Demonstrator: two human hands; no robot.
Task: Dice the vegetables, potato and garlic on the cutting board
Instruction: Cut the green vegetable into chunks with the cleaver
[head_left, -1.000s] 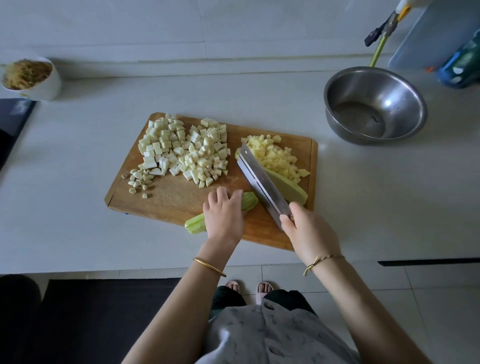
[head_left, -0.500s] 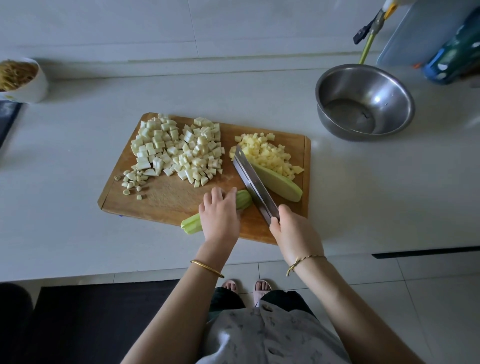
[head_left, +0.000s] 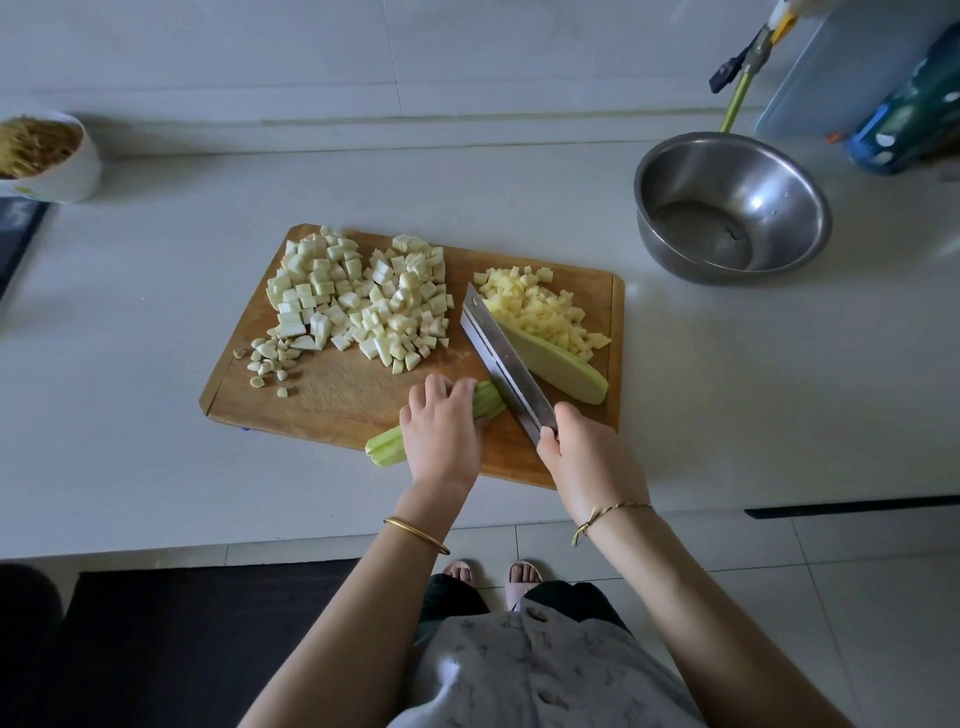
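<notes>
On the desk, at the near edge of the cutting board, the left grip holds the green strips, likely soft and slippery, around their middle, and the right grip clutches the knife.

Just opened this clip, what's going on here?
A person is dicing on a board. The left hand holds down green strips at the board's near edge. The right hand holds a cleaver, its blade at the strips' right end. Already on the board are pale cubes, a yellow pile, garlic bits and an uncut green half. A steel bowl stands to the right.
</notes>
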